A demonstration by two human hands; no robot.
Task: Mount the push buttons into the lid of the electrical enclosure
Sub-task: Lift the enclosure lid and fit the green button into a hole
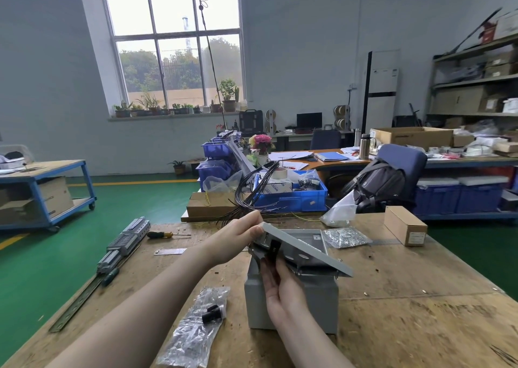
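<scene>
Seating button body [274, 251] under tilted lid [305, 248]: our left hand [238, 237] grasps lid's 9 o'clock edge, right hand [280, 280] pinches button; next, we judge, align with hole.

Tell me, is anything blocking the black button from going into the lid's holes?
Nothing visible does. The right hand holds the black push button right under the tilted lid, which the left hand lifts by its edge. The round holes look open, though the button's exact hole is partly hidden.

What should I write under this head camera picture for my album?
Left hand tilts up the grey lid while the right hand fits a black push button underneath.
</scene>
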